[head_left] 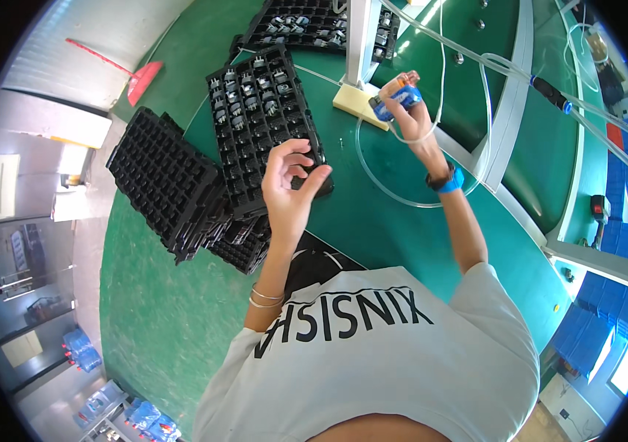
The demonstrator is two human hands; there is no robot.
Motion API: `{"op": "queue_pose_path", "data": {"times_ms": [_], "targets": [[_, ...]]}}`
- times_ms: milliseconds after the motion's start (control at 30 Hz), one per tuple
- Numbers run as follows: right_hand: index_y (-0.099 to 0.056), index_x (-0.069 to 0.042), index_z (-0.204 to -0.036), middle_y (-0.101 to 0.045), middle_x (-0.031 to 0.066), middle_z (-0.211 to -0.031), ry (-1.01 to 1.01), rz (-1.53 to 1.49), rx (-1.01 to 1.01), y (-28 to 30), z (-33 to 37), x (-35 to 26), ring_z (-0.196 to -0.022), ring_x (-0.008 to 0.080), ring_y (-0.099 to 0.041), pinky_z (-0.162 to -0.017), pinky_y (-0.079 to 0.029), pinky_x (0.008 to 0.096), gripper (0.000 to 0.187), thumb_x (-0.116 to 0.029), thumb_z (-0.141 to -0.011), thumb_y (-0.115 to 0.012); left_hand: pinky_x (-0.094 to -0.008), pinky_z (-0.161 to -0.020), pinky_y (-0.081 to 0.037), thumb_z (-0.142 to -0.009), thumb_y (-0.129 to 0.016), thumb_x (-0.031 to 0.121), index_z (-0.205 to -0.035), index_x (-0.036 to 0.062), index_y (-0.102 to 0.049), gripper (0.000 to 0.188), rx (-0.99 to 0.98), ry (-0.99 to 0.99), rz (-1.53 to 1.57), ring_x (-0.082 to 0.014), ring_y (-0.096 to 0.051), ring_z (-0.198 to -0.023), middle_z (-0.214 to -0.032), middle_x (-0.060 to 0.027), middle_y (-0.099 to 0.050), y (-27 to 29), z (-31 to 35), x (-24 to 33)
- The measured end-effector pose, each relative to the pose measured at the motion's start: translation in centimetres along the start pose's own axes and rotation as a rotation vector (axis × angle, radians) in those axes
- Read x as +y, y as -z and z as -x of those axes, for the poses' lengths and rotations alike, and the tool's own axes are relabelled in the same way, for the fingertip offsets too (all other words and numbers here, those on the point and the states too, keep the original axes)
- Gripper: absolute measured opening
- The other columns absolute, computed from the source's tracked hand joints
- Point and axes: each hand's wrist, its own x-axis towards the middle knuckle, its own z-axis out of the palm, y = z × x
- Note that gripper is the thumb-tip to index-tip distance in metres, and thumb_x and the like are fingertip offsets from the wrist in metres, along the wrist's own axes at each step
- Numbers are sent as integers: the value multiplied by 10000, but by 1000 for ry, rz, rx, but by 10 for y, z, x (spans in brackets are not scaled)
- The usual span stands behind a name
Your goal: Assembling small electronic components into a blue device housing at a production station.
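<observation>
"What do the trays hold?"
"The black compartment tray (234, 168) has small metal-pronged parts (250, 91) in its far pockets; a farther tray (320, 43) carries more. A stack of black trays (163, 180) sits at left."
"And the hands?"
"The left hand (289, 180) is half open over the near tray's right rim, fingers curled, thumb apart. The right hand (417, 124) is closed around a blue-and-orange device (402, 95), beside the yellow block (358, 104)."
"Room?"
"Green bench (339, 158) shows between tray and block; a clear hose (373, 180) curves across it."
"Hard to see?"
"Fingers cover part of the device; the frame cuts the farther tray. Whether the left fingers hide a part, I can't tell."
</observation>
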Motion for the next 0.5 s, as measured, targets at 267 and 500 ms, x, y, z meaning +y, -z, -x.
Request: {"op": "queue_pose_path", "data": {"times_ms": [267,500], "targets": [[-453,-44,-926,-568,222,-777,78,609,-103,-11,-16,15,-722,424,-523,-608,-452,423,275,-221,-761,-584,-203,-663,-405,-727,-671,-10,-988,26,-567,283,4,70,46,-76,-535,-776,-898,-24,-573,15,7,-11],[-440,-49,-912,-571,208,-746,67,653,-111,-12,-16,10,-708,398,-557,-596,-456,423,280,-237,-766,-587,-199,-674,-403,-753,-643,-15,-980,24,-568,242,33,97,48,-70,-547,-787,-881,-20,-582,23,8,-16]]}}
